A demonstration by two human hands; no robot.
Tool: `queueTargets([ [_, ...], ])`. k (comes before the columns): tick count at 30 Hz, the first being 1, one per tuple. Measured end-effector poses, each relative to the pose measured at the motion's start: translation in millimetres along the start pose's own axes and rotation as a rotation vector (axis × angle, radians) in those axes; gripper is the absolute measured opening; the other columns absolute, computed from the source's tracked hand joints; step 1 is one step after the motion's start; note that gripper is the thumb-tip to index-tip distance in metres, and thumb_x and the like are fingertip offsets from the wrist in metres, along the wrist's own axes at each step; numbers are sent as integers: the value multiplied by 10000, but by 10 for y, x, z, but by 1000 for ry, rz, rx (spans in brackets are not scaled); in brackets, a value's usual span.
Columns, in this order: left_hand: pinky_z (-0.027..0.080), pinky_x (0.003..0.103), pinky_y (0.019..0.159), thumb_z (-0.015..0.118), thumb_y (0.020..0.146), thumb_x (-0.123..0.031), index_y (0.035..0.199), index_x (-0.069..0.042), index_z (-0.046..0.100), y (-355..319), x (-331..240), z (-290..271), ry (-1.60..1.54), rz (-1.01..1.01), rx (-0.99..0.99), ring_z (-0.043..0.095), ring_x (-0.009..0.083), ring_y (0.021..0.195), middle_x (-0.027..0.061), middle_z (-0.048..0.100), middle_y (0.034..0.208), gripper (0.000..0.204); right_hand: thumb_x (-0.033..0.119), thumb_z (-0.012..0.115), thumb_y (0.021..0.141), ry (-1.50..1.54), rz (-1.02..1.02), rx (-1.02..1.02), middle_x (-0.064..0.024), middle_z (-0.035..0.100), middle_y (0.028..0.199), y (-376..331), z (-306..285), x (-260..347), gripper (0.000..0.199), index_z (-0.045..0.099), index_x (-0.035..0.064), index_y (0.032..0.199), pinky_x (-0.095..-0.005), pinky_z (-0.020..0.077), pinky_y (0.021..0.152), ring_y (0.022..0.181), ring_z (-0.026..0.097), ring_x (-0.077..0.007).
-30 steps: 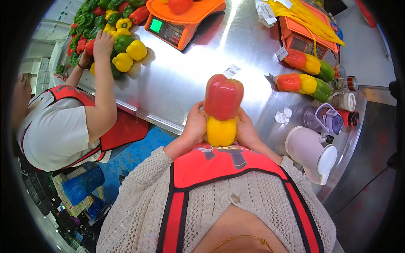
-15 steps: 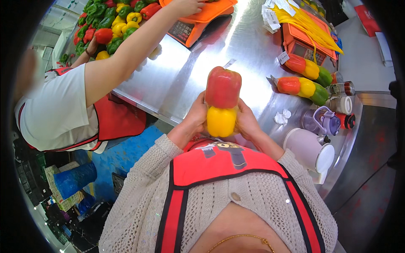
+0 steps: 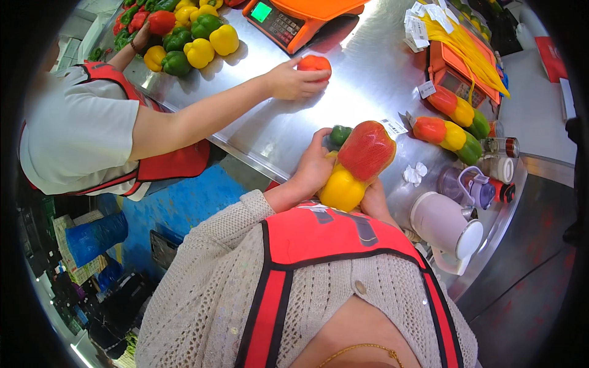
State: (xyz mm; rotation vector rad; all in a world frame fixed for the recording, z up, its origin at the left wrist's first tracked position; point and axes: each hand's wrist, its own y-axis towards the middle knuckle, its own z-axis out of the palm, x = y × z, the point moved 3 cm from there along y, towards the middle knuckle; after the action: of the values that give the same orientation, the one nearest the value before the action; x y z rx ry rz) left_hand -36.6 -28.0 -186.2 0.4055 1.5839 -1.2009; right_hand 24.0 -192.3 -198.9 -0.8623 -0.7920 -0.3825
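Note:
In front of my apron I hold a net pack of bell peppers, its red pepper (image 3: pixel 368 150) on top and its yellow pepper (image 3: pixel 343 190) below. A white tag (image 3: pixel 393 127) sticks out at its top end. My left hand (image 3: pixel 314 164) is closed round the pack's left side. My right hand (image 3: pixel 375 201) grips the lower right, its fingers partly hidden behind the yellow pepper. A green pepper (image 3: pixel 339 135) shows between my left fingertips and the red pepper; whether it belongs to the pack I cannot tell.
At left a co-worker's hand (image 3: pixel 293 81) holds an orange-red pepper (image 3: pixel 314 65) over the steel table; loose peppers (image 3: pixel 199 53) lie beyond. Orange scales (image 3: pixel 282 27) stand behind. At right are two netted packs (image 3: pixel 446 131), crumpled tissue (image 3: pixel 415 174), a purple bottle (image 3: pixel 460 184) and a lilac kettle (image 3: pixel 437 221).
The pack in my hands has tilted, its top leaning right, and a green pepper has come into view. The co-worker's arm has come from the scale toward me, holding an orange-red pepper.

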Motion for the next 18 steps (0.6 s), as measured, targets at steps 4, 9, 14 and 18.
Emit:
queueTargets([
  [4, 477, 348, 665, 640, 898, -38, 1478, -89, 330, -43, -82, -23, 114, 54, -46, 576, 197, 699, 91, 566, 757, 660, 85, 562, 1006, -11, -41, 28, -88, 634, 1221, -39, 53, 20, 298, 554, -8, 1289, -323, 503, 935, 1097, 610, -182],
  [9, 484, 399, 702, 642, 880, -54, 1522, -55, 260, -44, -161, 1, 169, 87, -78, 613, 277, 720, 144, 598, 759, 747, 79, 556, 1004, 74, -57, -33, -87, 640, 1202, -119, 198, 166, 281, 570, -10, 1269, -330, 519, 910, 1066, 624, -182],
  [14, 494, 406, 731, 642, 872, -54, 1517, -19, 238, -97, -332, 8, 152, 65, -87, 648, 297, 787, 176, 633, 805, 762, 71, 557, 995, -48, -108, -14, -90, 654, 1174, -174, 297, 357, 261, 593, -10, 1241, -326, 522, 892, 1033, 638, -182],
  [18, 491, 279, 736, 623, 920, -36, 1504, -56, 319, -92, -502, -12, 135, 141, -86, 593, 120, 788, 72, 640, 864, 659, 108, 610, 980, -313, -246, 45, -80, 637, 1219, -123, 280, 542, 285, 598, 16, 1249, -321, 517, 887, 1049, 623, -165],
])
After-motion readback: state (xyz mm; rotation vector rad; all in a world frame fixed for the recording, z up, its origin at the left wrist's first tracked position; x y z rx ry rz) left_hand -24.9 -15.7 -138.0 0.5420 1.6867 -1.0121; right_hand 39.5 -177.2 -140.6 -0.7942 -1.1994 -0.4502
